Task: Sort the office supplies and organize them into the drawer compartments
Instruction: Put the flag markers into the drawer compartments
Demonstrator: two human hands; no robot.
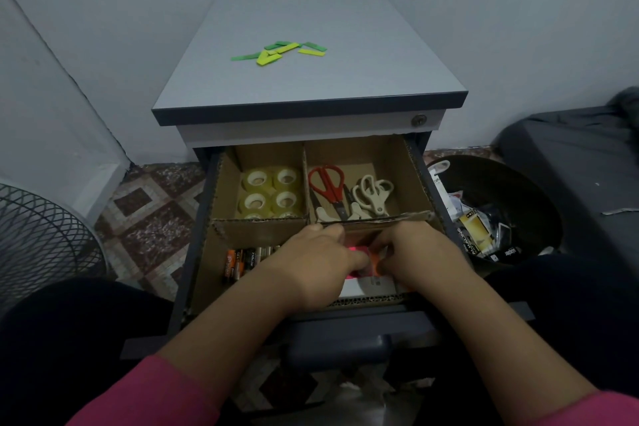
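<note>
Both hands are meeting in the near right compartment of the cardboard-lined drawer [221,183]. The left hand [321,259] and right hand [415,252] are curling their fingers around what seem to be flat pink sticky notes [359,250], their orientation hidden. Slim green and yellow strips [280,52] are lying scattered on the smooth grey tabletop [311,79].

Pale grey walls [103,10], dim light. Patterned red/cream tile floor [152,214]. Wire fan grille [41,239] at left, black bin [501,214] w/ rubbish at right, dark furniture [581,162] beyond it.
</note>
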